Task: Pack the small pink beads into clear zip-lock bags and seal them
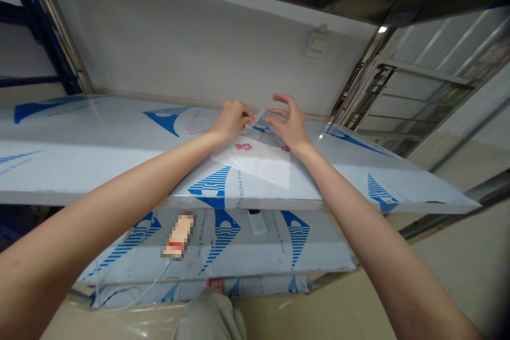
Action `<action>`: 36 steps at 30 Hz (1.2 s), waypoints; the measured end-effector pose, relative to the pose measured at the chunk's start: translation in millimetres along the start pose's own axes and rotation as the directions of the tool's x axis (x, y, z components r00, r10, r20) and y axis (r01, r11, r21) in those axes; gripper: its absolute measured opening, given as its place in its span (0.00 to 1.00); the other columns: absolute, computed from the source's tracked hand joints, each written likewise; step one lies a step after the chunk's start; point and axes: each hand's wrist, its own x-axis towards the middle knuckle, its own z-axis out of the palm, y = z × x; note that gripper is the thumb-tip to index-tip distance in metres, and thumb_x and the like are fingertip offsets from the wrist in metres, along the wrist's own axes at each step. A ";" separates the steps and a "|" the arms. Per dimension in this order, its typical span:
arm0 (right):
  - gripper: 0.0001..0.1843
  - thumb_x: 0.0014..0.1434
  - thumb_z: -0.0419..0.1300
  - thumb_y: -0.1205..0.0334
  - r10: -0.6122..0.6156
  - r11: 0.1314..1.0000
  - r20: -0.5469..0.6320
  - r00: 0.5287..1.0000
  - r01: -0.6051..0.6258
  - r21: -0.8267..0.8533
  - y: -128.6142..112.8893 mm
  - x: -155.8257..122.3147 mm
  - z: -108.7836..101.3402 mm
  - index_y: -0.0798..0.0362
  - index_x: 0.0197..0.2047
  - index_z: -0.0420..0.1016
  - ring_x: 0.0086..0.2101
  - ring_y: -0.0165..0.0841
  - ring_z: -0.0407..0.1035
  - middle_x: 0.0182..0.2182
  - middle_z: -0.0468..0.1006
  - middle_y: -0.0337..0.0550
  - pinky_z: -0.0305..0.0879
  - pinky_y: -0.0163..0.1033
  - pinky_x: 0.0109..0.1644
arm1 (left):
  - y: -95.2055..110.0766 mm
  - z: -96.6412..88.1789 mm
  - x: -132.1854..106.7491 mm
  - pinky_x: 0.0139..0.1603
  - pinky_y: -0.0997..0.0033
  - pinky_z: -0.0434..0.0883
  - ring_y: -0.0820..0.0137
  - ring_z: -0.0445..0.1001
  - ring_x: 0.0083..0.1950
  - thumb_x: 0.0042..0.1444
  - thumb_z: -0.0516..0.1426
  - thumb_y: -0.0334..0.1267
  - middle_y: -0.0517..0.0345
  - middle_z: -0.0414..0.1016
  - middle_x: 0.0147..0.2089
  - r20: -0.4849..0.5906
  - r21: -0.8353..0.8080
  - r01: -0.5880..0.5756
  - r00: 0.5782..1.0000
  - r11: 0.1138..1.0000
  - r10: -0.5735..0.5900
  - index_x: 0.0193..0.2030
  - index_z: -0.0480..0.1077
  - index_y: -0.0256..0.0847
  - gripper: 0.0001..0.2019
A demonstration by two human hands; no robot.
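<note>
A thin clear plastic bag (261, 162) with pink print lies on the top shelf (99, 154), which is covered in white and blue protective film. My left hand (231, 119) is closed, pinching the bag's far edge. My right hand (289, 125) pinches the same edge just to the right, thumb and forefinger together, the other fingers raised and spread. Both arms reach forward over the shelf's front edge.
On the lower shelf (319, 255) lie a white remote-like device (257, 221), a blurred small object (178, 236) and a white cable (147, 287). A grey wall with a switch box (317, 45) stands behind. A metal rack (398, 95) is at right, blue racking (35, 26) at left.
</note>
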 end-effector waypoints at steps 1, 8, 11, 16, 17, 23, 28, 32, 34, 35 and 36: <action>0.25 0.50 0.66 0.59 0.002 1.000 -0.005 1.000 -0.002 -0.002 0.1 -0.3 0.9 0.47 0.53 0.74 0.43 0.36 0.74 0.56 0.72 0.48 0.73 0.41 0.43 | -1.6 -2.0 0.2 0.38 0.69 0.68 0.70 0.73 0.28 0.58 0.57 0.32 0.56 0.73 0.23 -0.017 -0.052 0.032 0.999 0.998 -0.033 0.32 0.76 0.34 0.07; 0.14 0.53 0.64 0.50 0.076 0.996 0.226 0.971 -0.084 0.028 0.8 -6.9 11.8 0.51 0.35 0.82 0.34 0.37 0.74 0.36 0.81 0.46 0.73 0.41 0.36 | -8.2 -8.3 2.1 0.43 0.68 0.66 0.71 0.71 0.28 0.58 0.59 0.38 0.59 0.72 0.24 -0.075 0.055 0.002 0.997 0.998 0.002 0.30 0.75 0.37 0.09; 0.17 0.52 0.65 0.48 0.106 0.979 0.275 0.955 -0.149 0.140 1.6 -9.2 15.6 0.52 0.38 0.82 0.35 0.37 0.75 0.37 0.82 0.46 0.74 0.42 0.38 | -4.1 -2.7 0.1 0.41 0.68 0.64 0.66 0.73 0.36 0.56 0.61 0.39 0.54 0.77 0.33 -0.037 0.192 -0.027 0.999 0.981 0.035 0.29 0.74 0.37 0.08; 0.19 0.49 0.67 0.45 0.140 0.972 0.266 0.954 -0.183 0.145 9.0 -6.2 17.3 0.53 0.35 0.83 0.33 0.38 0.75 0.32 0.82 0.45 0.74 0.44 0.40 | -0.4 6.5 -3.9 0.39 0.68 0.62 0.64 0.72 0.38 0.57 0.59 0.42 0.52 0.77 0.36 0.002 0.287 -0.051 0.999 0.957 0.053 0.31 0.74 0.38 0.10; 0.20 0.49 0.67 0.45 0.151 0.972 0.271 0.951 -0.192 0.134 10.0 -5.6 17.3 0.53 0.34 0.83 0.33 0.38 0.75 0.31 0.82 0.45 0.73 0.44 0.40 | -1.0 7.2 -4.1 0.39 0.68 0.62 0.64 0.71 0.38 0.57 0.59 0.42 0.52 0.77 0.35 0.003 0.287 -0.056 0.998 0.956 0.057 0.30 0.74 0.38 0.10; 0.21 0.52 0.63 0.41 0.154 0.976 0.329 0.932 -0.196 0.099 9.6 -5.3 16.5 0.52 0.27 0.81 0.31 0.38 0.76 0.26 0.80 0.44 0.73 0.42 0.38 | -6.5 6.8 -2.7 0.36 0.70 0.59 0.67 0.69 0.33 0.53 0.62 0.46 0.54 0.74 0.28 0.050 0.212 -0.082 0.996 0.974 0.073 0.26 0.72 0.38 0.13; 0.17 0.52 0.66 0.46 0.169 0.948 0.365 0.915 -0.253 0.194 8.3 -4.3 16.0 0.51 0.28 0.81 0.32 0.38 0.77 0.29 0.81 0.45 0.75 0.43 0.39 | -12.5 6.7 -0.3 0.35 0.71 0.59 0.71 0.66 0.30 0.59 0.56 0.43 0.58 0.71 0.26 0.118 0.016 -0.123 0.986 0.992 0.121 0.27 0.69 0.38 0.13; 0.13 0.54 0.66 0.51 0.217 0.943 0.312 0.925 -0.281 0.178 11.4 -2.3 15.5 0.53 0.28 0.80 0.29 0.37 0.77 0.27 0.81 0.47 0.76 0.43 0.36 | -13.0 3.5 -1.4 0.34 0.71 0.59 0.71 0.66 0.30 0.60 0.54 0.40 0.59 0.69 0.26 0.039 0.017 -0.088 0.995 0.996 0.088 0.27 0.68 0.38 0.12; 0.12 0.55 0.65 0.53 0.234 0.945 0.275 0.933 -0.285 0.162 12.3 -1.9 15.0 0.53 0.28 0.80 0.26 0.36 0.76 0.28 0.81 0.47 0.75 0.41 0.33 | -9.9 0.6 -3.5 0.35 0.70 0.59 0.70 0.66 0.33 0.58 0.54 0.38 0.58 0.70 0.27 -0.041 0.093 -0.047 0.998 0.995 0.051 0.27 0.68 0.38 0.10; 0.11 0.55 0.64 0.55 0.238 0.946 0.261 0.936 -0.284 0.155 12.0 -2.1 14.7 0.54 0.29 0.80 0.25 0.35 0.75 0.28 0.81 0.47 0.75 0.41 0.32 | -8.0 -0.6 -4.7 0.36 0.70 0.58 0.69 0.66 0.33 0.57 0.54 0.37 0.57 0.70 0.27 -0.065 0.128 -0.031 0.997 0.991 0.039 0.27 0.68 0.38 0.09; 0.10 0.55 0.64 0.56 0.239 0.947 0.251 0.938 -0.282 0.152 11.1 -2.5 14.6 0.54 0.30 0.80 0.25 0.34 0.75 0.30 0.81 0.47 0.74 0.40 0.31 | -5.9 -1.3 -5.8 0.36 0.69 0.58 0.68 0.67 0.34 0.57 0.54 0.37 0.56 0.70 0.28 -0.074 0.156 -0.025 0.997 0.988 0.037 0.27 0.68 0.38 0.09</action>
